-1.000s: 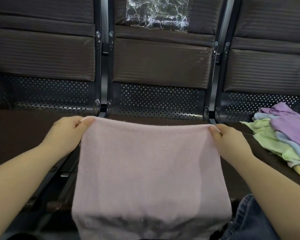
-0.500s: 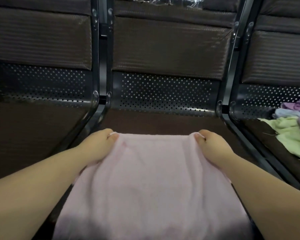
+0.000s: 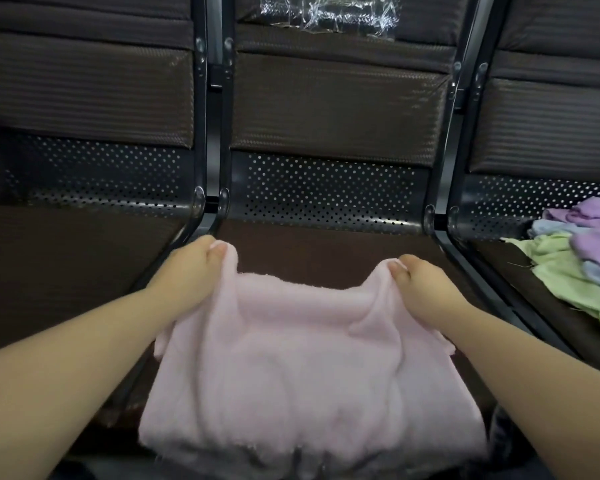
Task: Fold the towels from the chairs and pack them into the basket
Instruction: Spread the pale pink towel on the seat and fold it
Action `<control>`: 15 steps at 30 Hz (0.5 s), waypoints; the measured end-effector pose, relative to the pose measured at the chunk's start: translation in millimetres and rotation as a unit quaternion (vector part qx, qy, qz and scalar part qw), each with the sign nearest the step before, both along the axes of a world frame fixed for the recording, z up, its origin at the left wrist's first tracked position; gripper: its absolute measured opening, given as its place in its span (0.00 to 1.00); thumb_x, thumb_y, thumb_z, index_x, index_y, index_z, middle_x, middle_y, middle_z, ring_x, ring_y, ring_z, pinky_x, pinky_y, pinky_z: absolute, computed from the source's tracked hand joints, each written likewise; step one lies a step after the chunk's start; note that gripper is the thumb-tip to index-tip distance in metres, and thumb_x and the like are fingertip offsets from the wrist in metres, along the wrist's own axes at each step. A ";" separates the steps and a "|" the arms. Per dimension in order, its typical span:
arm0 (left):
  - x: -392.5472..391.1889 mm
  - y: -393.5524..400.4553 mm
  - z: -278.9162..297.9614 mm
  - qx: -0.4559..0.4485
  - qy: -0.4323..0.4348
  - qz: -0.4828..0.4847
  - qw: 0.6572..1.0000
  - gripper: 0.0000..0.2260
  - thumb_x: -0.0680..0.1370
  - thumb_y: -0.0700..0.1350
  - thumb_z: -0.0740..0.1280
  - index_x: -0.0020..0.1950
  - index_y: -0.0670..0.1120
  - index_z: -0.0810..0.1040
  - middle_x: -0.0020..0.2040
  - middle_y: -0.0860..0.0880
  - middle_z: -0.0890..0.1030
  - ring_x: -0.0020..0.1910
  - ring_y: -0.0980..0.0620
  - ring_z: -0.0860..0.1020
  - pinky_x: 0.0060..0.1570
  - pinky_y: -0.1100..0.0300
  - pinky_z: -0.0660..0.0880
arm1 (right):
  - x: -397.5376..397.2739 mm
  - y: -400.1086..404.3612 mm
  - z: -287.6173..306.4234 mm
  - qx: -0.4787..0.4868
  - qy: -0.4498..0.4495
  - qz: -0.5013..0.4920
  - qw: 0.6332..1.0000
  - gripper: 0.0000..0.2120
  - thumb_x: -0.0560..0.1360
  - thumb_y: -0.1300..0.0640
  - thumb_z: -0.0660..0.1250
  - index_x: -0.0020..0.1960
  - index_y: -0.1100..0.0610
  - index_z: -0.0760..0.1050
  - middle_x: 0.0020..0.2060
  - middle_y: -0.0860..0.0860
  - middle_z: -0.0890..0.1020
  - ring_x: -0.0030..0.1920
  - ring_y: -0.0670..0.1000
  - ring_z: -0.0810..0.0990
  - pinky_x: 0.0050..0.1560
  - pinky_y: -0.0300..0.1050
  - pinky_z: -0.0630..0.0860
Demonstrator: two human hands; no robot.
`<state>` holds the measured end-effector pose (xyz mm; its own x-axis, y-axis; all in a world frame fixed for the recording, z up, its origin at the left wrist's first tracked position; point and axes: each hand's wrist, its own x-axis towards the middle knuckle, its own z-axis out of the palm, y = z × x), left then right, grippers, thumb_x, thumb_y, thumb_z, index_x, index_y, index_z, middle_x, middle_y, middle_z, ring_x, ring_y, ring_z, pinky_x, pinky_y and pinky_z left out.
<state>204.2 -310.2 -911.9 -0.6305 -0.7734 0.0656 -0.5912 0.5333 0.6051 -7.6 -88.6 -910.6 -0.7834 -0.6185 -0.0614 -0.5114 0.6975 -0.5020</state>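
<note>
Over the middle dark brown chair seat, left hand and right hand each pinch a far corner of the fluffy pale pink towel, probably to spread it flat for folding; basket unseen.

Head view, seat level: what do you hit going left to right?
Left hand pinching a corner of the pink towel → right hand pinching the other corner → pile of loose towels on the right-hand chair seat.

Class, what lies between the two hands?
In the head view, the pink towel's sagging top edge spans from left hand to right hand.
</note>
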 end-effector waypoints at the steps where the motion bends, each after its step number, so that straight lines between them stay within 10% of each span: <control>1: 6.5 -0.3 5.2 0.004 0.014 0.007 1.000 0.13 0.83 0.48 0.53 0.41 0.48 0.69 0.42 0.48 0.75 0.42 0.49 0.72 0.41 0.54 0.64 | 3.5 5.2 5.5 -0.018 0.004 0.000 1.000 0.15 0.83 0.51 0.51 0.45 0.57 0.70 0.39 0.53 0.77 0.37 0.49 0.74 0.32 0.43 0.65; 10: 60.2 33.7 34.1 0.076 -0.012 -0.034 0.996 0.14 0.83 0.50 0.55 0.57 0.47 0.78 0.54 0.49 0.79 0.53 0.50 0.74 0.50 0.57 0.66 | 42.5 43.0 46.1 -0.047 0.011 0.034 0.998 0.14 0.82 0.50 0.54 0.46 0.55 0.73 0.40 0.49 0.78 0.41 0.49 0.74 0.38 0.44 0.66; 15: 90.1 57.5 30.1 0.191 -0.102 -0.084 0.973 0.12 0.81 0.53 0.58 0.50 0.52 0.80 0.49 0.54 0.81 0.52 0.54 0.77 0.54 0.57 0.70 | 70.5 63.8 56.2 0.049 -0.055 0.070 0.995 0.15 0.82 0.47 0.54 0.58 0.52 0.76 0.50 0.48 0.80 0.51 0.49 0.76 0.49 0.44 0.68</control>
<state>294.3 -252.7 -881.8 -0.7205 -0.6010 -0.3460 -0.6430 0.3921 0.6579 62.9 -24.8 -854.4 -0.6757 -0.7073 -0.2076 -0.5518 0.6721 -0.4938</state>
